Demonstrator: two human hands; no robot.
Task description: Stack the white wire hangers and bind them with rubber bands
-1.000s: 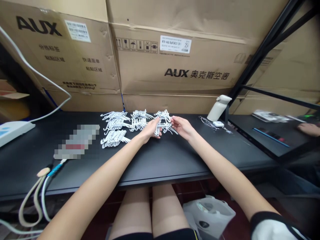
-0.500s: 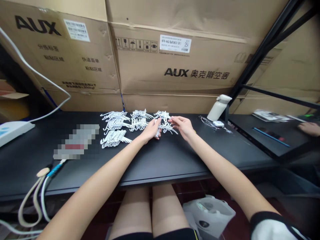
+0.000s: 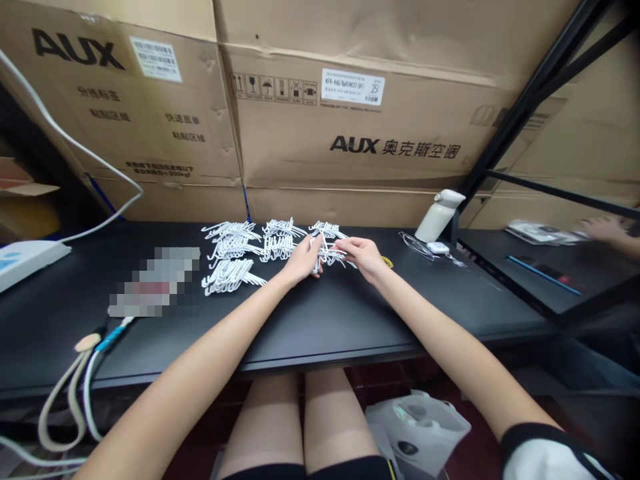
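My left hand [image 3: 300, 261] is closed around a bunch of thin white wire hooks [image 3: 315, 248], some of them sticking out past the thumb. Just to its right, my right hand [image 3: 367, 257] pinches the end of a white hook with its fingertips. Behind and below both hands lies a pile of the same hooks [image 3: 327, 229], partly hidden. More piles of white hooks [image 3: 279, 247] rest to the left on the black table, with another group [image 3: 229, 275] at the far left of them.
A white bottle [image 3: 440, 217], glasses [image 3: 417, 245] and a small white case [image 3: 437, 249] stand right of my hands. A yellow coil [image 3: 387, 262] lies by my right wrist. Large cardboard boxes [image 3: 295, 147] back the table [image 3: 330, 320]. At far right is another person's hand [image 3: 607, 230].
My right hand has shifted slightly left and down, closer to my left hand, uncovering the yellow coil. The other person's hand at far right has moved up and left.
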